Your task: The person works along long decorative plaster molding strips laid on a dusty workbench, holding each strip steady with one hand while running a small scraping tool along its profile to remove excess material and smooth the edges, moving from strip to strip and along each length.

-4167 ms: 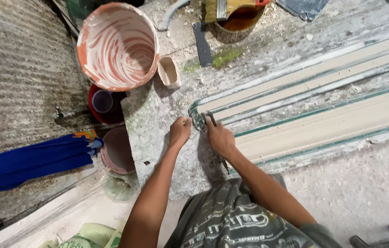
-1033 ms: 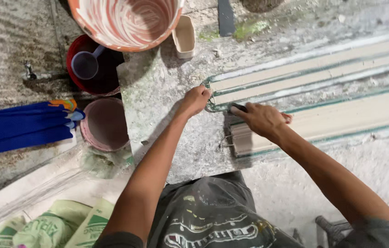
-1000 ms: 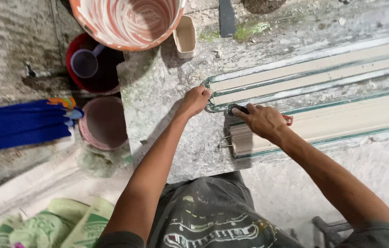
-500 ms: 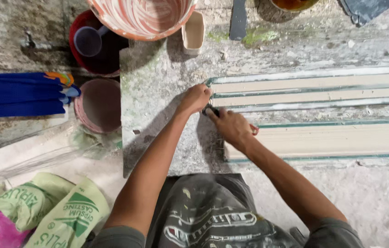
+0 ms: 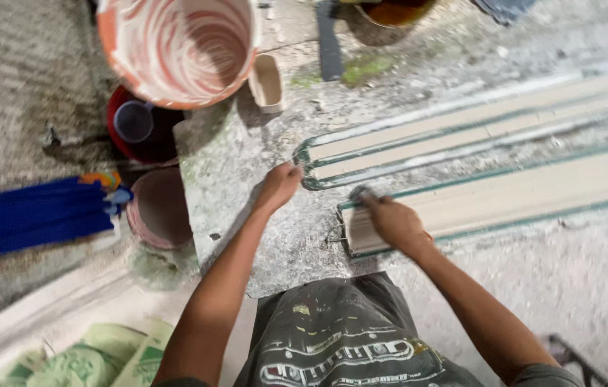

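Note:
Long cream moulding strips with green edges lie on a grey stone slab point(image 5: 232, 179). My left hand point(image 5: 279, 185) rests with curled fingers on the slab, touching the left end of the upper strip point(image 5: 462, 140). It holds nothing that I can see. My right hand point(image 5: 393, 222) presses down on the left end of the wide lower strip point(image 5: 533, 190). It grips a small dark tool point(image 5: 360, 193) whose tip sits at the strip's top corner.
A large orange-and-white swirled bucket point(image 5: 182, 46) stands at the slab's far end, a small cream cup point(image 5: 267, 82) beside it. To the left are a red basin with a blue mug point(image 5: 135, 122), a brown bowl point(image 5: 160, 208), blue cloth point(image 5: 31, 218) and green sacks point(image 5: 82, 362). A dark trowel point(image 5: 329, 43) lies behind.
My right hand has moved with the tool from the gap beside the upper strip down to the lower strip's end. My left hand stays at the upper strip's end.

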